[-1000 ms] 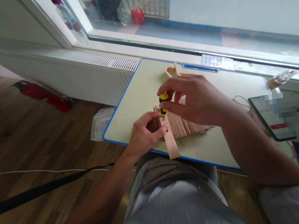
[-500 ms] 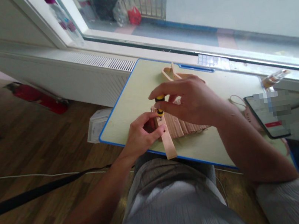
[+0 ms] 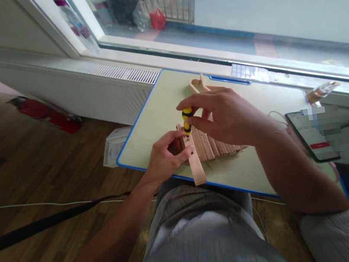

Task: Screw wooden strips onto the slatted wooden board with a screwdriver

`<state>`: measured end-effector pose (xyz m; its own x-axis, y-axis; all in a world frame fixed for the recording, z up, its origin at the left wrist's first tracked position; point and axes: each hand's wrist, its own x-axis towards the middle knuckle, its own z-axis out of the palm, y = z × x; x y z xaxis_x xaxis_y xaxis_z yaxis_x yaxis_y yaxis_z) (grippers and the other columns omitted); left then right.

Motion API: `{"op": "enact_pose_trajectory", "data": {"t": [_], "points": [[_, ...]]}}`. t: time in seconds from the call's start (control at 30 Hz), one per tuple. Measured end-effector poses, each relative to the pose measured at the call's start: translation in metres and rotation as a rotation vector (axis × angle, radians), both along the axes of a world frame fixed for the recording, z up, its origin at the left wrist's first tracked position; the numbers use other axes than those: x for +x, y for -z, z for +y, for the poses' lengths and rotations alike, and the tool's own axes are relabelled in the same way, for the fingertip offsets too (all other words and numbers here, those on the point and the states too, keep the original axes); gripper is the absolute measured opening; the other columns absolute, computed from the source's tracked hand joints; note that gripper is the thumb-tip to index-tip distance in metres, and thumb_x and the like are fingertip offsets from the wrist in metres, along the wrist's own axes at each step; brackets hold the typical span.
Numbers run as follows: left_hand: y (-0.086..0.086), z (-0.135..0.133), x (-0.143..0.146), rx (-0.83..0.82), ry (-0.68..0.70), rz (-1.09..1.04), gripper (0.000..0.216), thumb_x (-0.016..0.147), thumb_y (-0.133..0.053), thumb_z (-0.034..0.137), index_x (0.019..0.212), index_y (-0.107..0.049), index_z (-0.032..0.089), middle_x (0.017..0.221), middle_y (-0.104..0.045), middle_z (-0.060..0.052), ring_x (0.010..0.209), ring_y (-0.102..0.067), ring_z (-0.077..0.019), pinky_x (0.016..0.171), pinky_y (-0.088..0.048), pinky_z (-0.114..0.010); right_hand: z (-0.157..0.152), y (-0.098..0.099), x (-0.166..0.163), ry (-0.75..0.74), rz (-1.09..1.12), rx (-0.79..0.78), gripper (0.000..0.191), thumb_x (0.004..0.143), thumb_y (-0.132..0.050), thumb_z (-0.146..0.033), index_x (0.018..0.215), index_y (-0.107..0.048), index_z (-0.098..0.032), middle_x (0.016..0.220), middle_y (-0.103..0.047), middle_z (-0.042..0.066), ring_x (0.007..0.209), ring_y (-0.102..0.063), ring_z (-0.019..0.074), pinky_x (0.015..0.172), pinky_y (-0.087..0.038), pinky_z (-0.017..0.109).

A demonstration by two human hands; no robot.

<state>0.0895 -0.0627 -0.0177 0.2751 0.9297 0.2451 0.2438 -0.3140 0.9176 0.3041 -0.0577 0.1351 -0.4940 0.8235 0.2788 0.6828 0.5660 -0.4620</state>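
My right hand [image 3: 216, 114] grips a short yellow and black screwdriver [image 3: 187, 120] that stands nearly upright. Its tip points down at a screw on a pale wooden strip [image 3: 197, 167]. Thumb and fingers of my left hand [image 3: 166, 154] are closed on that strip near the screw, with the thumb beside a small dark hole. Under and to the right of the strip is a ribbed, slatted wooden piece [image 3: 214, 144], partly covered by my right hand. Behind my right hand a bent pale wooden loop [image 3: 196, 84] lies on the folding table [image 3: 158, 107].
A phone [image 3: 312, 134] sits at the table's right, by a clear bottle-like item [image 3: 321, 92]. A radiator [image 3: 119, 71] and window sill run along the back. On the floor to the left are a red fire extinguisher [image 3: 47, 115] and a white box [image 3: 114, 146].
The fingers of my right hand have shifted slightly on the screwdriver, and more of its yellow handle shows. My left hand and the wooden strip stay almost where they were.
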Motion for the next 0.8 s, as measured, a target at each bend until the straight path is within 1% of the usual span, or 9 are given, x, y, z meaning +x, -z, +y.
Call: {"op": "enact_pose_trajectory", "data": {"t": [0.1,0.23,0.37,0.4,0.53,0.63,0.7,0.8], "points": [[0.001,0.0,0.0,0.01,-0.001,0.009,0.03,0.085,-0.085,0.033,0.111,-0.075,0.021,0.085,-0.067,0.003,0.07,-0.056,-0.012,0.065,-0.048,-0.025,0.001,0.002,0.0,0.01,0.005,-0.004,0.028,0.098,-0.064,-0.026,0.122,-0.079,-0.021,0.105,-0.083,0.004,0.09,-0.073,0.0194,0.086,-0.048,0.036],[0.0,0.0,0.0,0.003,-0.004,0.002,0.031,0.085,-0.085,0.033,0.112,-0.074,0.021,0.085,-0.067,0.003,0.07,-0.057,-0.0121,0.065,-0.048,-0.024,0.003,0.01,-0.003,0.054,0.044,0.013,0.019,0.095,-0.071,-0.033,0.11,-0.076,-0.021,0.094,-0.079,0.002,0.084,-0.07,0.0184,0.081,-0.044,0.035],[-0.001,0.0,0.001,-0.007,-0.002,0.006,0.028,0.085,-0.085,0.033,0.108,-0.074,0.021,0.084,-0.067,0.003,0.07,-0.057,-0.0116,0.064,-0.048,-0.024,0.005,0.015,-0.006,0.1,0.05,0.043,0.02,0.094,-0.074,-0.039,0.104,-0.073,-0.021,0.09,-0.077,0.002,0.082,-0.067,0.019,0.077,-0.042,0.035],[-0.001,-0.001,0.001,-0.008,0.0,0.002,0.028,0.085,-0.085,0.033,0.108,-0.074,0.021,0.083,-0.067,0.003,0.069,-0.057,-0.0114,0.064,-0.048,-0.024,0.005,0.016,-0.007,0.107,0.046,0.044,0.02,0.094,-0.074,-0.038,0.105,-0.073,-0.021,0.09,-0.077,0.003,0.081,-0.067,0.019,0.076,-0.042,0.035],[-0.001,-0.001,0.001,-0.033,0.013,-0.042,0.03,0.085,-0.085,0.032,0.112,-0.074,0.021,0.081,-0.066,0.004,0.065,-0.056,-0.0104,0.06,-0.046,-0.023,0.004,0.013,-0.007,0.092,0.075,0.048,0.028,0.096,-0.071,-0.031,0.122,-0.076,-0.022,0.093,-0.079,0.002,0.082,-0.07,0.0182,0.079,-0.046,0.034],[0.0,-0.001,0.001,-0.038,0.011,-0.055,0.031,0.085,-0.086,0.032,0.112,-0.074,0.021,0.08,-0.066,0.004,0.066,-0.056,-0.0104,0.06,-0.046,-0.023,0.003,0.011,-0.006,0.064,0.077,0.023,0.023,0.1,-0.068,-0.032,0.117,-0.081,-0.023,0.093,-0.081,0.002,0.085,-0.074,0.0187,0.084,-0.048,0.035],[-0.001,-0.001,0.001,-0.038,0.006,-0.05,0.031,0.085,-0.086,0.033,0.111,-0.074,0.021,0.08,-0.065,0.004,0.066,-0.056,-0.0107,0.061,-0.047,-0.023,0.002,0.009,-0.005,0.044,0.051,0.01,0.025,0.102,-0.066,-0.033,0.117,-0.082,-0.023,0.094,-0.083,0.003,0.089,-0.076,0.0204,0.089,-0.049,0.037],[-0.001,-0.001,0.001,-0.033,0.003,-0.038,0.031,0.085,-0.086,0.033,0.111,-0.075,0.021,0.08,-0.064,0.004,0.067,-0.055,-0.0109,0.063,-0.048,-0.024,0.001,0.006,-0.001,0.001,0.001,0.001,0.036,0.103,-0.062,-0.03,0.132,-0.08,-0.022,0.1,-0.084,0.005,0.093,-0.078,0.0229,0.094,-0.049,0.041]]}}
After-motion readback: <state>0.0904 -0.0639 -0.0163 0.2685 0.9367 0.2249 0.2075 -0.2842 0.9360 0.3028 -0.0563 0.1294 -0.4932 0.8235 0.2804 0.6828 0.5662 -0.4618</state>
